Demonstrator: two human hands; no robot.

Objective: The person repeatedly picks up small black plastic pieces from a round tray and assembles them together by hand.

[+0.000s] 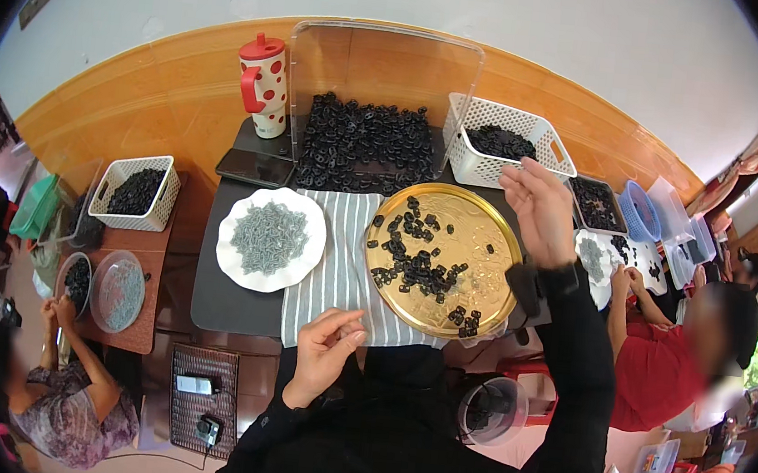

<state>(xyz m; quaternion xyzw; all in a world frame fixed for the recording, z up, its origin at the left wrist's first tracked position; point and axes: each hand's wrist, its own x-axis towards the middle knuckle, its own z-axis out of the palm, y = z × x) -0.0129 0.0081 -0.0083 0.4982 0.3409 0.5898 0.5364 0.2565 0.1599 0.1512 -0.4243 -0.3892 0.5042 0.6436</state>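
My left hand (326, 355) is over the front edge of a grey-and-white striped cloth (333, 259), its thumb pressed to its curled fingers; whatever they may hold is too small to make out. Raised at the right rim of a round gold tray (507, 285), my right hand (541, 214) has its fingers stretched out, with nothing visible in them. Small black plastic parts (426, 273) lie scattered and clustered on the tray's left and lower side. To the left, a white scalloped plate (224, 254) holds a heap of grey screws (271, 237).
Behind the tray stand a clear bin (386, 64) and a white basket (472, 168), both with black parts. A spotted tumbler (270, 89) and a phone (255, 167) sit at the back left. Co-workers (61, 407) sit at tables on both sides.
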